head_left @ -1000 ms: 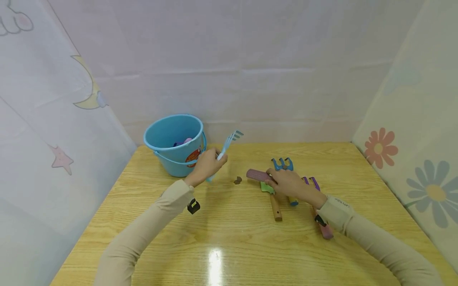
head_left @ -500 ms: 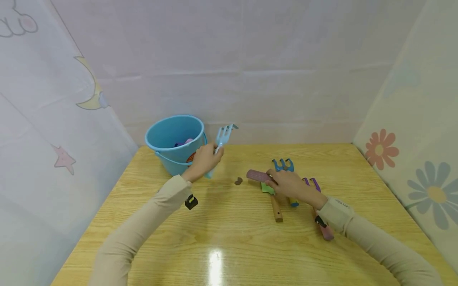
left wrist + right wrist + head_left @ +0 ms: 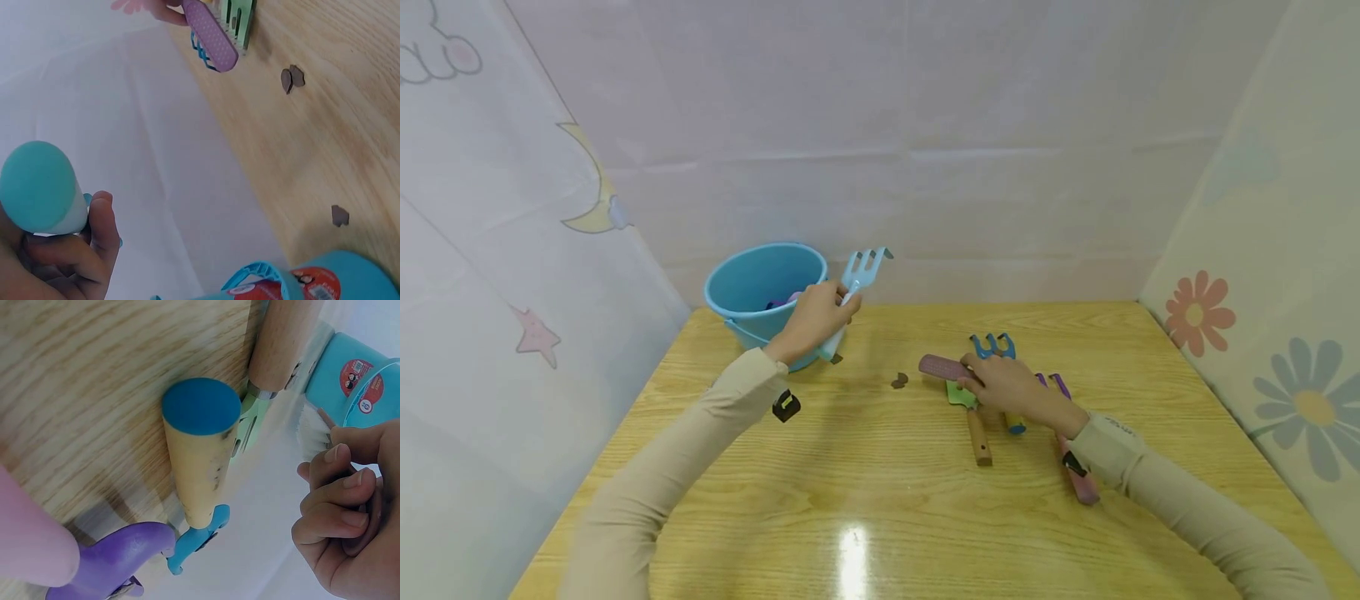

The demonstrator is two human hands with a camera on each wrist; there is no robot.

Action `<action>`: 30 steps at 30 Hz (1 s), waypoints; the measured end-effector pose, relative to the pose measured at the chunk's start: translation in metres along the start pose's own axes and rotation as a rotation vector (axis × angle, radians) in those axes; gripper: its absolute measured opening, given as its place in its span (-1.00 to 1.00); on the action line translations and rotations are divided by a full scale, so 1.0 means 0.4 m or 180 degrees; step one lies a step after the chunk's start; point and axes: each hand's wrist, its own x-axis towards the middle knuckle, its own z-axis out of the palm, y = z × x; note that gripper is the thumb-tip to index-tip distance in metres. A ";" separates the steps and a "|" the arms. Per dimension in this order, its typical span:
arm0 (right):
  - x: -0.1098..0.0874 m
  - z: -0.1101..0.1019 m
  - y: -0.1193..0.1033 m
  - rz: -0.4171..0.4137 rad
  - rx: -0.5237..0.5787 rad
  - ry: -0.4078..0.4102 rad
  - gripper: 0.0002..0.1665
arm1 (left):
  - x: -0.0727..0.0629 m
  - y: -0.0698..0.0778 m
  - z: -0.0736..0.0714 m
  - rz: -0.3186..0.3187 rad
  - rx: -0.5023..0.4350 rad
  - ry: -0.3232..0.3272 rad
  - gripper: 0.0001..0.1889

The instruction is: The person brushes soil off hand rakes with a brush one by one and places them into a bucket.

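Note:
My left hand [image 3: 817,319] grips the handle of a light blue hand rake [image 3: 862,271], tines pointing up, beside the front right of a blue bucket [image 3: 754,323]. In the left wrist view the handle's rounded teal end [image 3: 39,186] faces the camera. My right hand [image 3: 1003,382] grips a purple brush [image 3: 940,367] with a dotted back; its pale bristles [image 3: 312,432] show in the right wrist view. The brush is just over the head of a green tool [image 3: 961,394] with a wooden handle. Most of the brush's handle is hidden in my fingers.
Under and beside my right hand lie a blue rake [image 3: 993,345] with a yellow handle and a purple-tined rake [image 3: 1060,386] with a pink handle. Dark flakes [image 3: 899,381] lie mid-table, another flake [image 3: 837,359] near the bucket. Purple items [image 3: 782,302] show inside the bucket.
My left hand has moved left and slightly up with the light blue rake, which has turned so its tines show more broadly. A flake near the bucket has come into view. My right hand stays put.

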 end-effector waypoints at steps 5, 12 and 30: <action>0.002 -0.004 0.003 -0.0013 0.0013 0.0018 -0.58 | 0.002 -0.001 -0.033 0.0003 0.0138 0.0000 -0.65; 0.005 -0.005 0.015 -0.0033 0.0021 0.0022 -0.58 | -0.005 -0.011 -0.079 0.0022 0.0433 0.0005 -0.66; -0.005 -0.009 0.043 -0.0068 -0.0111 0.0117 -0.57 | -0.039 -0.062 -0.178 -0.0159 0.0591 0.0110 -0.65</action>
